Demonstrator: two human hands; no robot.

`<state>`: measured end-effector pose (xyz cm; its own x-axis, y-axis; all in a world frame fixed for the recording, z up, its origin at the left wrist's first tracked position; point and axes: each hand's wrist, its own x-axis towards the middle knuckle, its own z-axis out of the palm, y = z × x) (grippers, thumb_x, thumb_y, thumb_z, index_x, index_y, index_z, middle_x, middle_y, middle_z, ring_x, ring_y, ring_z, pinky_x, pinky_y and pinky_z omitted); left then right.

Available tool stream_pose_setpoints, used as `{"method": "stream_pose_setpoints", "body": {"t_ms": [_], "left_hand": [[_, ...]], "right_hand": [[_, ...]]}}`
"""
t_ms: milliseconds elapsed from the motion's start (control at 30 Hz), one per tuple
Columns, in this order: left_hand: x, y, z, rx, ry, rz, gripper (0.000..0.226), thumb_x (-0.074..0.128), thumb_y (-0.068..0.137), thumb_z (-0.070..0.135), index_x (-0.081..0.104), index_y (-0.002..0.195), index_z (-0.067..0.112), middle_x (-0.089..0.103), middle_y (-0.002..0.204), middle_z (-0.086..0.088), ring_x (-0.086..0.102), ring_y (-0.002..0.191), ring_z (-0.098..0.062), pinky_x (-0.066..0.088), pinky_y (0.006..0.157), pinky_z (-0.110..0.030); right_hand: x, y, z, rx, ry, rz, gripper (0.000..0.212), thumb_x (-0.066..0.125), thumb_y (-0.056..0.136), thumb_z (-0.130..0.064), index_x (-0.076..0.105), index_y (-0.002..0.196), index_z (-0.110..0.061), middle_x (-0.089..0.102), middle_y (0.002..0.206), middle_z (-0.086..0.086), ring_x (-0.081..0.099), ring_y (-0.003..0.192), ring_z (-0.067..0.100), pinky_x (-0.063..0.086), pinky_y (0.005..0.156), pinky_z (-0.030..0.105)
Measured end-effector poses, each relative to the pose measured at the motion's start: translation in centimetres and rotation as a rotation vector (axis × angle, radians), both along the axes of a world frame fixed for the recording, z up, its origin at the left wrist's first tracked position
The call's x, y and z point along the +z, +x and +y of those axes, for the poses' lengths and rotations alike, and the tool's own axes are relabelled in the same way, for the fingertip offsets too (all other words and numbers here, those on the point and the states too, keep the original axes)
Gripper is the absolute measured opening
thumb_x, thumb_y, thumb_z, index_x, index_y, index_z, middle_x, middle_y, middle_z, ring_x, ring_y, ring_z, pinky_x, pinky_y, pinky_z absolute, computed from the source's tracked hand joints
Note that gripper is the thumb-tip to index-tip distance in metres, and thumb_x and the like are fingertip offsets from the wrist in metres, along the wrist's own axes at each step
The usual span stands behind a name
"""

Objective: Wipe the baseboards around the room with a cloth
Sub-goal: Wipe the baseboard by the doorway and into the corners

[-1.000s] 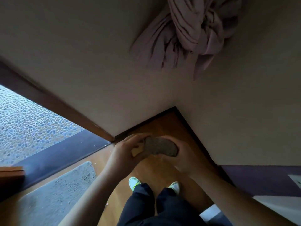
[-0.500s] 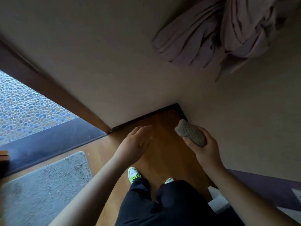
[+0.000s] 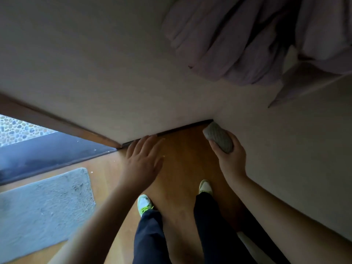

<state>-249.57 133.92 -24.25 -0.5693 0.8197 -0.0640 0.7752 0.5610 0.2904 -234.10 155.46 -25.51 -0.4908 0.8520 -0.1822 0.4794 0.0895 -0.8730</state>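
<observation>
No brand, label or writing can be read on anything here. The right hand [image 3: 231,159] grips a rolled grey cloth [image 3: 219,137] with a quilted, waffle-like weave, fingers and thumb curled round its lower end, and the free end of the roll pokes up beyond the fingers into the room corner, at or just short of the dark baseboard [image 3: 182,127] where the two walls meet; whether it touches cannot be told. Half a second ago the cloth was held lower and away from the corner, and a second ago both hands were together folding it in front of the body. The left hand [image 3: 143,159] now holds nothing: its fingers are straight and spread, palm down, with the fingertips reaching the baseboard's near end, where before it hovered short of it. The baseboard is a thin dark strip running from the left fingertips to the corner above the right hand, under a matte, pale plaster-like wall [image 3: 99,77]. Below both hands lies a smooth, warm-toned wooden floor [image 3: 182,162]. Left of the left hand a brown wooden door frame [image 3: 62,125] slants down to a dark threshold [image 3: 47,155], with pebble-patterned ground beyond it, and a fuzzy grey mat [image 3: 42,204] lies nearer the body. Above the right hand hangs a bunched, knotted mauve fabric [image 3: 247,40], soft and pleated. Under the hands are dark trouser legs and pale shoes [image 3: 144,203] with neon-green laces.
</observation>
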Motion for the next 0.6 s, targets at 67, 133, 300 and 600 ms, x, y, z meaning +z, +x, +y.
{"method": "stream_pose_setpoints", "body": {"t_ms": [67,133,300,600], "left_hand": [[-2.1,1.1,1.2,0.032,-0.036,-0.025,0.054,0.055,0.100,0.037,0.045,0.148,0.016,0.043,0.154,-0.011,0.035,0.145,-0.033,0.023,0.119,-0.054],[-4.9,2.1,2.1,0.052,-0.053,-0.061,0.061,0.057,0.098,0.040,0.039,0.152,0.019,0.036,0.158,-0.009,0.026,0.149,-0.031,0.023,0.120,-0.056],[-13.4,3.2,3.1,0.061,-0.085,-0.162,0.067,0.051,0.097,0.043,0.027,0.156,0.022,0.024,0.163,-0.011,0.014,0.151,-0.031,0.024,0.120,-0.055],[-29.1,4.5,-0.2,0.025,-0.177,-0.115,0.067,0.040,0.097,0.050,0.020,0.158,0.027,0.018,0.164,-0.006,0.010,0.152,-0.028,0.021,0.119,-0.055]], "right_hand": [[-2.2,-0.7,1.7,0.034,0.022,-0.022,0.053,0.075,0.083,-0.037,0.061,0.129,-0.015,0.065,0.120,-0.002,0.060,0.110,0.009,0.052,0.092,0.023],[-4.5,-0.8,3.2,0.066,0.030,-0.039,0.053,0.075,0.083,-0.039,0.061,0.128,-0.015,0.065,0.120,-0.004,0.060,0.110,0.007,0.049,0.089,0.013],[-11.6,0.5,4.7,0.044,0.023,-0.112,0.052,0.074,0.083,-0.042,0.062,0.127,-0.018,0.065,0.118,-0.004,0.061,0.106,0.006,0.051,0.084,0.012],[-26.2,1.3,3.5,-0.130,0.050,-0.135,0.045,0.073,0.084,-0.038,0.061,0.124,-0.020,0.064,0.114,-0.004,0.063,0.102,0.012,0.058,0.085,0.040]]}}
